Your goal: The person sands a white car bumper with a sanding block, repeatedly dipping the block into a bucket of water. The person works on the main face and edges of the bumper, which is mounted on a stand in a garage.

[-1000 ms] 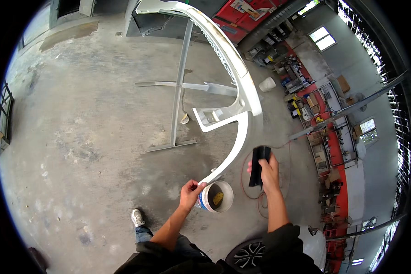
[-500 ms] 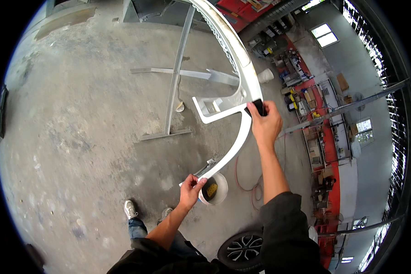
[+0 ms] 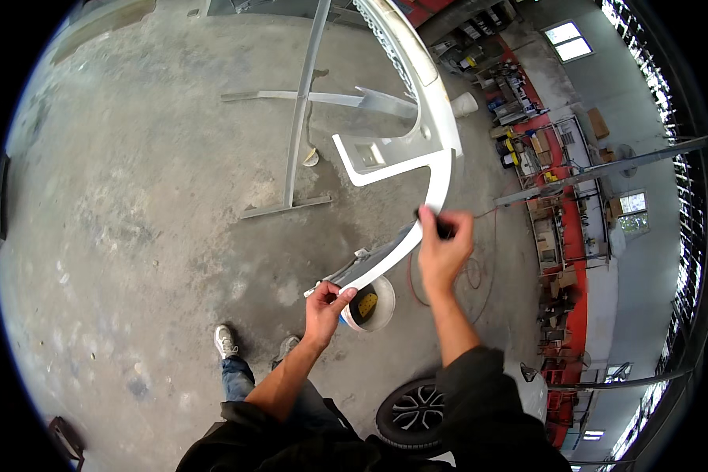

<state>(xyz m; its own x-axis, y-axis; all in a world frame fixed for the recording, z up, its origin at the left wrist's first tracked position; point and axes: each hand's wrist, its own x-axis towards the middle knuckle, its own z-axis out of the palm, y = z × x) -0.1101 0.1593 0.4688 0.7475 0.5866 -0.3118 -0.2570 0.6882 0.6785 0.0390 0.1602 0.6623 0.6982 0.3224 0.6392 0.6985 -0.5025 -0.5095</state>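
A white car bumper point(image 3: 438, 182) curves from the top of the view down toward me, with a bracket-shaped opening in its side. My left hand point(image 3: 323, 311) pinches the bumper's near tip between thumb and fingers. Farther up that narrow curved strip, my right hand point(image 3: 447, 253) is closed on a small black pad point(image 3: 445, 230), which lies against the bumper's outer edge. The hand is slightly blurred and covers most of the pad. Below the tip, a white bucket point(image 3: 386, 305) holds a yellow sponge point(image 3: 366, 304).
A grey metal stand point(image 3: 300, 134) rises beyond the bumper. A wheel point(image 3: 411, 415) lies by my right side, and a red hose point(image 3: 473, 275) loops over the concrete floor point(image 3: 149, 236). Cluttered shelves point(image 3: 551, 236) line the right wall. My shoes point(image 3: 226, 341) show at lower left.
My right hand has slid the black pad down the bumper's strip toward me, from the upper corner to about mid-strip. My left hand still holds the tip.
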